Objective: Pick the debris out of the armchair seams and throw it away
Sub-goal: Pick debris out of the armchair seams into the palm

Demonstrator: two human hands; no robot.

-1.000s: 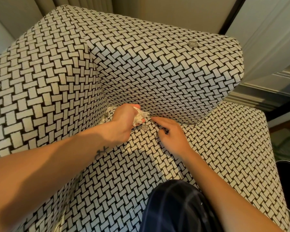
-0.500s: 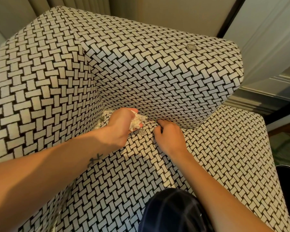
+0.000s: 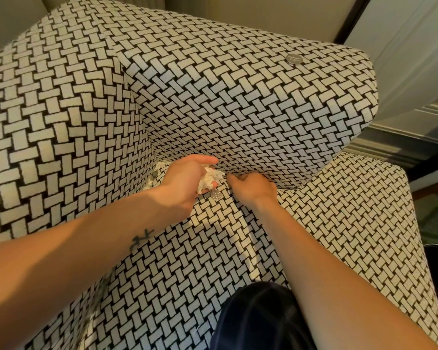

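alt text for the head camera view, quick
A person's left hand grips a crumpled white tissue at a seam of a black-and-white woven-pattern armchair, while the right hand curls its fingers into that seam. A coin lies on the seat between them.

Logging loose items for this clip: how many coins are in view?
2. One coin lies on top of the armrest; a second coin lies on the seat by the seam. More may be hidden in the seams.
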